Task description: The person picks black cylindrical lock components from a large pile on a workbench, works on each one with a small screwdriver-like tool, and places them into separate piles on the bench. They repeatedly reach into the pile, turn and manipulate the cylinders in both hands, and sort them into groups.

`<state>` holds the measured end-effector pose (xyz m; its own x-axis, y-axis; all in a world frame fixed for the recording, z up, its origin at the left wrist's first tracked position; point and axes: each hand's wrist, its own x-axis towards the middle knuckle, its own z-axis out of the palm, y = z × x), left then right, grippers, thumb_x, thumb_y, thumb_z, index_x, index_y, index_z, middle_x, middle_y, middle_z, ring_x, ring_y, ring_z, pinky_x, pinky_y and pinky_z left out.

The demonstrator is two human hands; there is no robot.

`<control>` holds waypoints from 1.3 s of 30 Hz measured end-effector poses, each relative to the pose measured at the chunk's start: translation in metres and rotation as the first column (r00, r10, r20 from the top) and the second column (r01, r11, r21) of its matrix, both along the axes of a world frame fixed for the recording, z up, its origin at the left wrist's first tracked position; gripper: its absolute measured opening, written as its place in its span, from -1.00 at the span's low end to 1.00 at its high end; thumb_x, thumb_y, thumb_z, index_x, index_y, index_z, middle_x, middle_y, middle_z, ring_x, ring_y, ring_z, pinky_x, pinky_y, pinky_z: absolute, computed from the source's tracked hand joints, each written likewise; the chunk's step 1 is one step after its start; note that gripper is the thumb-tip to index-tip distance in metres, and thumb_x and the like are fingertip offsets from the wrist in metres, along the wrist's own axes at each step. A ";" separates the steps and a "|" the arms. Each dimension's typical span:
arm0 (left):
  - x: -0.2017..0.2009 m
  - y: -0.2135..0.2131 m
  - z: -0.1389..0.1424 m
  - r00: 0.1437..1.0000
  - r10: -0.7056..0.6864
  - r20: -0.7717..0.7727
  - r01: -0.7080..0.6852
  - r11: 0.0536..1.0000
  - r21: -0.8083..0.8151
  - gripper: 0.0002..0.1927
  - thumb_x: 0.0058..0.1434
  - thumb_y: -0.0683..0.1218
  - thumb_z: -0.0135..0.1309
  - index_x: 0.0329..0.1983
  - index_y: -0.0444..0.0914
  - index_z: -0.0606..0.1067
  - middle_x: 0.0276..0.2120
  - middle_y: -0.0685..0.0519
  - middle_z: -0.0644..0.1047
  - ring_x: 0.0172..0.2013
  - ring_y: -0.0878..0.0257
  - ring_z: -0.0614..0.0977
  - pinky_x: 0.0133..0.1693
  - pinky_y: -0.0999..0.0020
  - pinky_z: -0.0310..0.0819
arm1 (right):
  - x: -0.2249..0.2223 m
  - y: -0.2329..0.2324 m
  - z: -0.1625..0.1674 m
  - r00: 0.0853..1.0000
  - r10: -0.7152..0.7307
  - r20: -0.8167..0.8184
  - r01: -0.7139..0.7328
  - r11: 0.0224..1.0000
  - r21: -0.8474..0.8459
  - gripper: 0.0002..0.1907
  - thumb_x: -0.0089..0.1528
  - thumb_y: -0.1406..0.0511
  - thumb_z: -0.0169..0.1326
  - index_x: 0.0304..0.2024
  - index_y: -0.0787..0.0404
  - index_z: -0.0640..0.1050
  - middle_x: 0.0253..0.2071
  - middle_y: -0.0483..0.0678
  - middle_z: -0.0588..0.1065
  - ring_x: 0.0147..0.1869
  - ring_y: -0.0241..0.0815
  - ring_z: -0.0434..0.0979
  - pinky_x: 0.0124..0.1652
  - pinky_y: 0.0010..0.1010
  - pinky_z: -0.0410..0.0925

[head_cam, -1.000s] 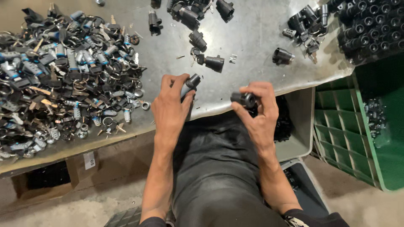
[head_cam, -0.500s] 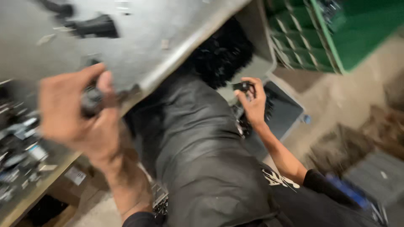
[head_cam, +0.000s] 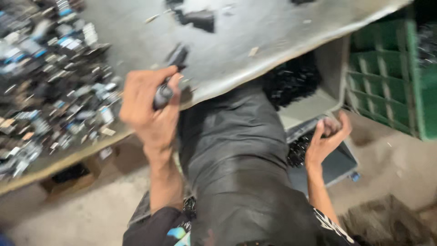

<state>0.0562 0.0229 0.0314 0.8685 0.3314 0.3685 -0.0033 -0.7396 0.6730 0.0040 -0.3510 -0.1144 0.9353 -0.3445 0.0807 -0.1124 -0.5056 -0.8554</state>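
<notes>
My left hand (head_cam: pixel 150 107) is closed around a small dark cylindrical part (head_cam: pixel 165 92) at the front edge of the grey metal table (head_cam: pixel 255 41). My right hand (head_cam: pixel 325 139) is lowered beside my lap, fingers spread and empty, over a grey bin (head_cam: pixel 339 166) holding black parts (head_cam: pixel 298 150). The picture is blurred by motion.
A big heap of small metal and black parts (head_cam: pixel 50 86) covers the table's left side. A green plastic crate (head_cam: pixel 387 86) stands on the right. Black parts (head_cam: pixel 291 79) fill a grey box under the table edge. A cardboard box (head_cam: pixel 68 182) sits below the table on the left.
My right hand has gone from the table down to the bin beside my lap and no longer holds its black part. My left hand kept its part near the table edge.
</notes>
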 end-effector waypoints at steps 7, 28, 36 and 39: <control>-0.021 0.009 0.003 0.996 0.074 -0.046 -0.076 0.996 -0.040 -0.79 0.31 -0.27 0.32 -0.03 -0.24 0.60 -0.18 0.01 0.55 -0.20 0.14 0.61 -0.16 0.31 0.47 | 0.152 0.140 0.113 0.713 0.691 0.122 -0.638 0.711 -0.296 -0.64 0.29 0.50 0.33 0.07 0.24 0.51 0.01 -0.02 0.45 -0.17 -0.03 0.47 -0.13 -0.30 0.40; -0.040 0.003 -0.005 0.993 0.017 -0.114 -0.032 0.991 -0.127 -0.82 0.26 -0.21 0.31 -0.09 -0.18 0.60 -0.26 0.06 0.53 -0.31 0.19 0.63 -0.31 0.31 0.47 | 0.184 0.151 0.147 0.497 0.861 -0.105 -0.823 0.430 -0.371 -0.60 0.20 0.44 0.29 0.09 0.21 0.55 0.16 0.05 0.40 0.11 0.02 0.46 0.05 -0.20 0.39; -0.026 0.004 -0.008 0.992 0.040 -0.119 -0.056 0.990 -0.133 -0.73 0.19 -0.21 0.31 -0.06 -0.13 0.57 -0.20 0.09 0.53 -0.25 0.13 0.65 -0.27 0.25 0.49 | 0.151 0.165 0.145 0.597 0.791 -0.134 -0.735 0.472 -0.486 -0.81 0.26 0.50 0.17 -0.09 0.26 0.52 -0.04 0.05 0.44 0.03 0.11 0.51 -0.10 -0.14 0.36; -0.012 0.011 -0.010 0.984 0.084 -0.156 -0.096 0.993 -0.075 -0.67 0.16 -0.15 0.32 0.00 -0.12 0.57 -0.17 0.09 0.50 -0.27 0.08 0.63 -0.29 0.20 0.46 | 0.141 0.187 0.148 0.561 0.821 -0.106 -0.767 0.467 -0.440 -0.81 0.23 0.50 0.18 -0.13 0.22 0.53 -0.08 0.04 0.43 0.02 0.11 0.50 -0.11 -0.13 0.36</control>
<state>0.0447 0.0339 0.0212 0.8775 0.4345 0.2030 0.1678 -0.6746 0.7189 0.1446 -0.1644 0.0333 0.7637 0.6336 0.1241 0.5913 -0.6092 -0.5285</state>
